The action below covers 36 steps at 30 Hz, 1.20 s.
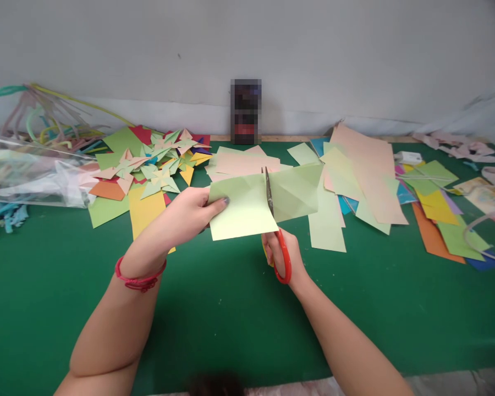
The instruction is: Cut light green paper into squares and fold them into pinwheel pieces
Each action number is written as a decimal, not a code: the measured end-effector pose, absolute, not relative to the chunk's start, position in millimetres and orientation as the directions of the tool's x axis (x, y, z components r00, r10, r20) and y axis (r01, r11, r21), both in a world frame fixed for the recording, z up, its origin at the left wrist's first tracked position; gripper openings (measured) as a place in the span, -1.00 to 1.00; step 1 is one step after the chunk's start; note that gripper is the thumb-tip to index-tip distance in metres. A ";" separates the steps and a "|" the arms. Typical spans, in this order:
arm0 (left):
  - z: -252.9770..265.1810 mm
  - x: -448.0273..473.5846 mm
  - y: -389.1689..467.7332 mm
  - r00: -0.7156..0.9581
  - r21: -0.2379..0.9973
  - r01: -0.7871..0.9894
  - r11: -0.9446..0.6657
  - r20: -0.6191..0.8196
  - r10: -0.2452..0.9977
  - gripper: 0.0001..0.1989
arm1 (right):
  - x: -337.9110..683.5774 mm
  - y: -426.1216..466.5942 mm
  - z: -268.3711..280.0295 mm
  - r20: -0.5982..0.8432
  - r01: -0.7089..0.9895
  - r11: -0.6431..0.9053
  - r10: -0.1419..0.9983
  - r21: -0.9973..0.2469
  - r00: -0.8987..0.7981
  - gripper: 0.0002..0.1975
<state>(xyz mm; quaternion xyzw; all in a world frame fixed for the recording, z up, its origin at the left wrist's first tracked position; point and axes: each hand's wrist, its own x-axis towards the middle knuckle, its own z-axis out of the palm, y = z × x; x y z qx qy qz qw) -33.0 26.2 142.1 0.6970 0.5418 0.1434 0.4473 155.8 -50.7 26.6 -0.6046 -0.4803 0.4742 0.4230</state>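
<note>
A sheet of pale green paper is held up over the middle of the table, with the blades of a pair of scissors crossing it from the near edge to just past the far edge. The part right of the blades slants back and shows faint creases. The left hand is clamped on the sheet's left edge, thumb on top; a red bracelet circles that wrist. The right hand is closed round the scissors' red-orange handle, below the sheet.

Just behind lie pink sheets. To the left, folded paper stars sit heaped on coloured paper, beside a clear plastic bag and a tangle of coloured strips. To the right, a large pink sheet overlaps green ones, near a white plug and a fan of coloured sheets. A printed paper lies at the far right, its print too small to read. A dark upright object is blurred into blocks, so any label is hidden.

The table has a plain green top, dotted with tiny white scraps, and its back edge meets a grey-white wall.
</note>
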 end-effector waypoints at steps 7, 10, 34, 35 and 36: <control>142.7 -33.1 25.1 0.351 0.793 0.609 0.033 -0.306 0.885 -0.73 | 155.8 -50.0 26.7 -0.175 0.169 -0.190 0.979 -0.967 0.101 -0.59; 142.9 -33.7 25.3 0.357 0.796 0.603 0.050 -0.325 0.875 -0.74 | 156.8 -50.4 24.5 -0.151 0.175 -0.166 0.984 -0.971 0.094 -0.61; 138.9 -38.1 28.6 0.369 0.792 0.610 0.021 -0.307 0.877 -0.71 | 156.7 -51.8 32.7 -0.160 0.198 -0.189 0.975 -0.962 0.153 -0.57; 139.0 -38.1 28.7 0.366 0.790 0.612 0.022 -0.308 0.878 -0.71 | 156.7 -51.9 34.0 -0.162 0.200 -0.191 0.975 -0.961 0.153 -0.57; 139.2 -38.0 28.8 0.361 0.788 0.615 0.023 -0.308 0.880 -0.70 | 156.8 -52.0 35.3 -0.163 0.202 -0.193 0.974 -0.960 0.154 -0.57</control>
